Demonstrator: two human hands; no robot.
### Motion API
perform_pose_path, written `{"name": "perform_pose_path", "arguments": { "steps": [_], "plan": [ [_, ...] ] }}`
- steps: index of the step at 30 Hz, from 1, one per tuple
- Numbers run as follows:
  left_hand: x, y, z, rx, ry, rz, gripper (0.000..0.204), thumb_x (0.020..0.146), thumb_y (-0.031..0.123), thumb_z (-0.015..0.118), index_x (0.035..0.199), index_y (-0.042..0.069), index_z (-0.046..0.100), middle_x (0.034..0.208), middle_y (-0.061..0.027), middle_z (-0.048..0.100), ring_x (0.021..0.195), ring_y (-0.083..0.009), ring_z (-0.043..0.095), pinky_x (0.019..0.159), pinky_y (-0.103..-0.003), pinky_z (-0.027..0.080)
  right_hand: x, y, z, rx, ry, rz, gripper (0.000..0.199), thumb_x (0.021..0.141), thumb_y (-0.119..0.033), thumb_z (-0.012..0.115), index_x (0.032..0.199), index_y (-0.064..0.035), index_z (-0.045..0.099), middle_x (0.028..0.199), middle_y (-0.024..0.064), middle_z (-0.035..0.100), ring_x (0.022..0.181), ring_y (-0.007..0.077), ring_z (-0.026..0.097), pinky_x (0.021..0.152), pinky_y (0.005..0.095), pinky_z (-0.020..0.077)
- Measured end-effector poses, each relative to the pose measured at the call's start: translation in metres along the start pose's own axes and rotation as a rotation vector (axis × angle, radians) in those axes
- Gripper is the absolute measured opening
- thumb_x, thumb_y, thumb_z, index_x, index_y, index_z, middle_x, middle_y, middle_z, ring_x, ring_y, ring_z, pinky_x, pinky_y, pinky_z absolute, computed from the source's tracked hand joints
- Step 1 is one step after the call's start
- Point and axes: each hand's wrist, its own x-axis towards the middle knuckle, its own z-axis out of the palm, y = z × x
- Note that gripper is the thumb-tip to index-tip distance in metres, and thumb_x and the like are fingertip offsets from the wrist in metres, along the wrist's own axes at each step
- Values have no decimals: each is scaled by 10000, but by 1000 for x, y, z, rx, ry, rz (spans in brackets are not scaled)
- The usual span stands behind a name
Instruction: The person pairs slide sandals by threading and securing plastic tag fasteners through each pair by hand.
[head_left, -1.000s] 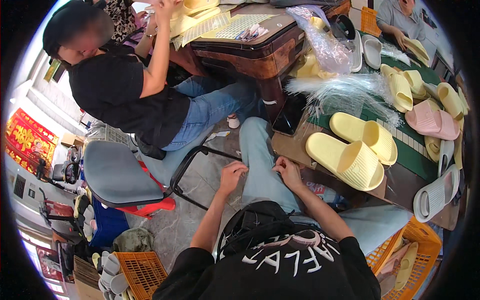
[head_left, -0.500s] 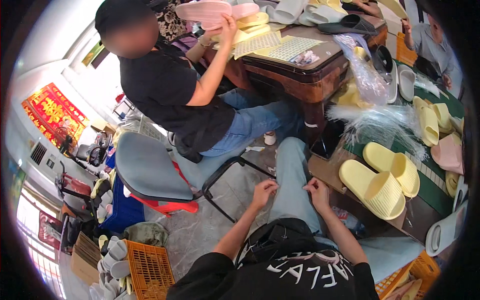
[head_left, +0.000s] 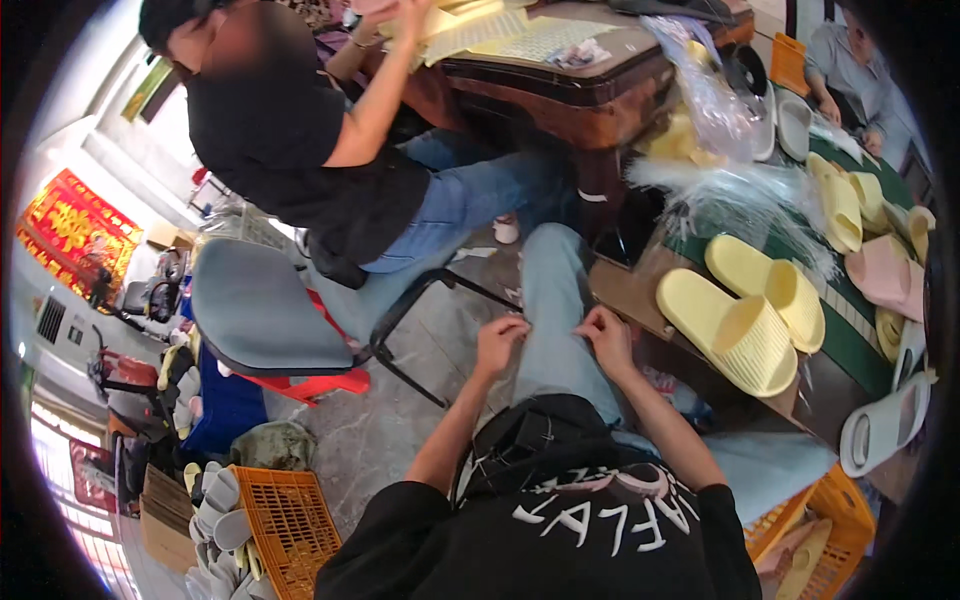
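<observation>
Head view: left hand at the left side of the trouser leg; fingers curled, thumb and fingertips drawn close together. Right hand mirrors it at the right side, likewise nearly closed to a pinch. Whether either grips cloth or anything thin: cannot tell. Yellow slippers, a pair, lie side by side on the table, right of the right hand, untouched. Clear plastic strands lie beyond them; a grey slipper rests farther right.
</observation>
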Motion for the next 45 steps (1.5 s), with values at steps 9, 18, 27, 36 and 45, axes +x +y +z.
{"name": "perform_pose_path", "arguments": {
  "steps": [9,18,27,36,45],
  "plan": [
    [-2,-5,9,-100,-19,20,29,759,-38,608,778,-51,625,715,-44,600,615,-98,543,567,-232,434,-5,8,-6,-30,-15,39,177,676,-58,702,711,-11,535,604,44,542,570,127,515,555,274,422],
    [-4,-6,6,-46,27,-35,29,770,-24,602,772,-34,629,728,-35,608,632,-99,547,590,-227,443,-9,30,-1,173,-27,144,147,695,-64,693,738,11,574,636,51,575,603,109,526,601,262,442],
    [-3,-8,5,-62,22,5,25,764,-48,595,763,-41,619,768,-46,604,646,-107,551,583,-227,446,-8,29,-4,134,-91,62,119,746,-30,625,824,7,542,712,67,600,662,143,577,639,274,456],
    [-4,0,-2,226,-58,269,89,732,-40,565,776,-30,642,792,-106,612,634,-163,595,640,-250,495,-14,14,-7,93,-58,89,105,766,19,594,817,-4,505,717,41,580,695,111,559,671,242,451],
    [-7,1,0,294,13,257,113,737,-16,580,814,-19,662,839,-136,652,747,-204,635,685,-273,500,-11,40,-6,317,-145,137,141,780,5,572,920,11,557,793,61,642,765,131,611,726,254,474]
  ]
}}
